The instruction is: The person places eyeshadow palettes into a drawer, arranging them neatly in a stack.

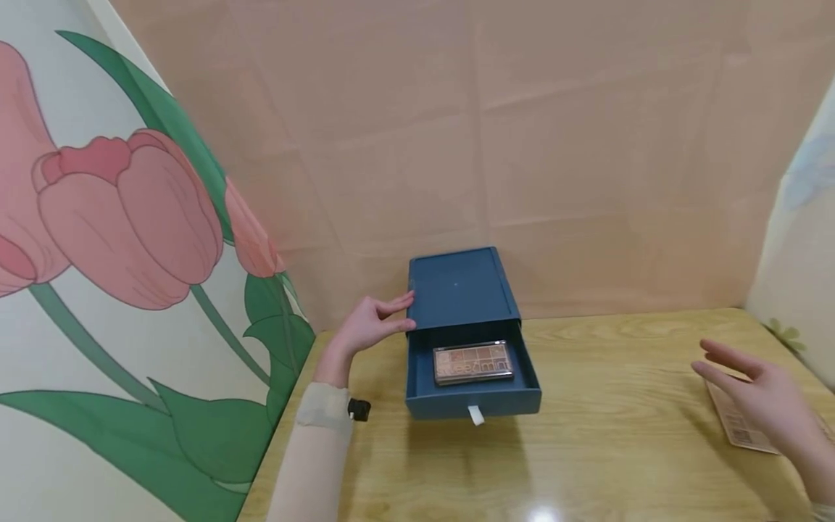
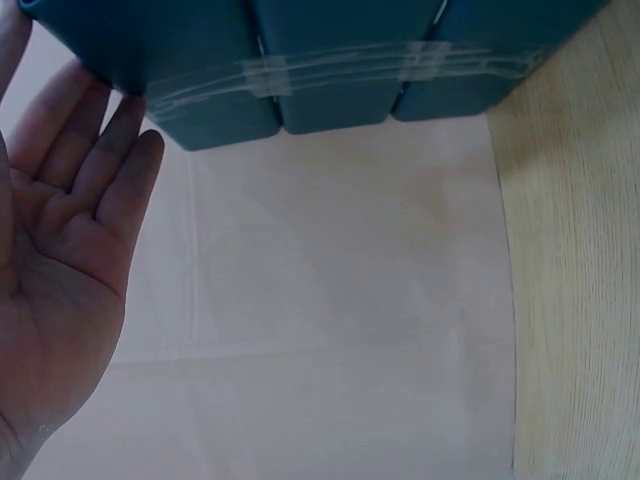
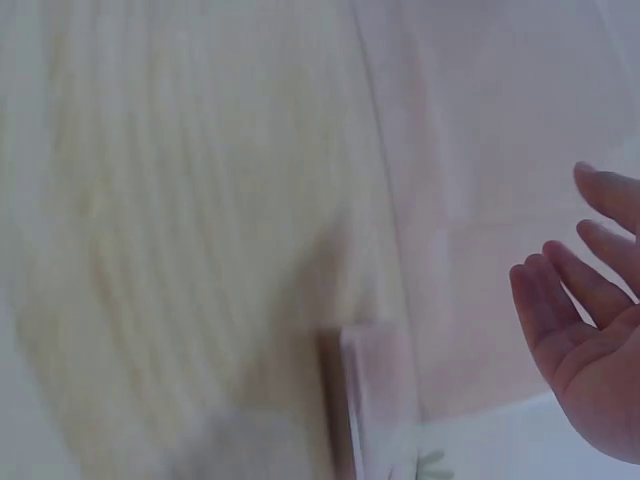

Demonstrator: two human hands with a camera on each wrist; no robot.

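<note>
A blue drawer box (image 1: 459, 290) stands near the back of the table, its top drawer (image 1: 472, 406) pulled out toward me. Inside the drawer lies an eyeshadow palette (image 1: 472, 362) with a clear lid. My left hand (image 1: 368, 326) touches the box's left side with its fingertips, thumb near the front edge. In the left wrist view its fingers (image 2: 130, 180) are fairly straight against the stacked blue units (image 2: 330, 70). On the right, my right hand (image 1: 759, 391) hovers with relaxed fingers over a flat pink box (image 1: 737, 420), partly hiding it. Nothing is in its grasp.
The wooden table (image 1: 607, 435) runs up to a pinkish-beige cloth (image 1: 587, 145) at the back. A wall panel with painted tulips (image 1: 130, 210) borders the left side, and a pale panel (image 1: 802, 254) the right. A white pull tab (image 1: 476, 415) hangs from the drawer front.
</note>
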